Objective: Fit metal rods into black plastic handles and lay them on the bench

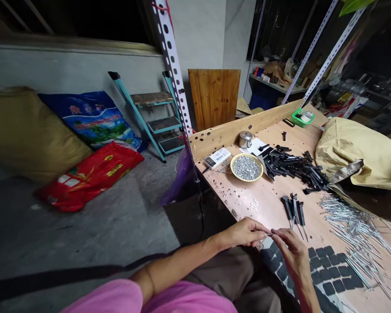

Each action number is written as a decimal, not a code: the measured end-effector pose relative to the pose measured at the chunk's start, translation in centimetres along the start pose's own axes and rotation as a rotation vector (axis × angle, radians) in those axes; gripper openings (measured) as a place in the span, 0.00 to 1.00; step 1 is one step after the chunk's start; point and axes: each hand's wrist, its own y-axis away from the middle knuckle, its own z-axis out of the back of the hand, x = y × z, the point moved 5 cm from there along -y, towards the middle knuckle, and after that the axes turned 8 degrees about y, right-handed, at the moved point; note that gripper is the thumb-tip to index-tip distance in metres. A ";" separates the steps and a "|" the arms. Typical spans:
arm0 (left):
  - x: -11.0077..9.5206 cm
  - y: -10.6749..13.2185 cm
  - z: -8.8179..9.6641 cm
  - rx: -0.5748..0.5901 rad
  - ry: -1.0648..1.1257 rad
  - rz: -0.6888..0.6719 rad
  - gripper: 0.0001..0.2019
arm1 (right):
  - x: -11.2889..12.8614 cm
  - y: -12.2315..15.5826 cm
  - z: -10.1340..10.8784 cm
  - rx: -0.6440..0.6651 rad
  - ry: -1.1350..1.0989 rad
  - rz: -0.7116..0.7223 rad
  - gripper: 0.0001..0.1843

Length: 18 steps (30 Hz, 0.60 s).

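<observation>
My left hand and my right hand meet at the table's near edge, fingertips pinched together. Between them shows a sliver of a small, thin, light-coloured piece, too small to name. Beyond my right hand lie a few black plastic parts with metal rods sticking out of them. Dark rounded pads in rows lie beside and under my right forearm. A yellow bowl full of small shiny metal pieces stands farther off, with some loose small pieces scattered nearer.
Black plastic parts are heaped at the table's middle. Many loose metal rods lie right, before a beige sack. A metal cup, a white box and a green basket stand along the back. A perforated post rises left.
</observation>
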 end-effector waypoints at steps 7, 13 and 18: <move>0.0 -0.1 -0.5 -0.016 -0.180 -0.070 0.14 | 0.2 1.0 -0.2 -0.033 0.064 0.038 0.13; -0.8 -0.1 -0.5 -0.127 -0.386 -0.267 0.10 | -0.8 1.6 -0.7 -0.083 0.060 -0.032 0.13; -0.2 -0.6 -0.5 -0.051 -0.272 -0.173 0.11 | -0.6 1.5 -0.6 -0.080 0.070 0.007 0.13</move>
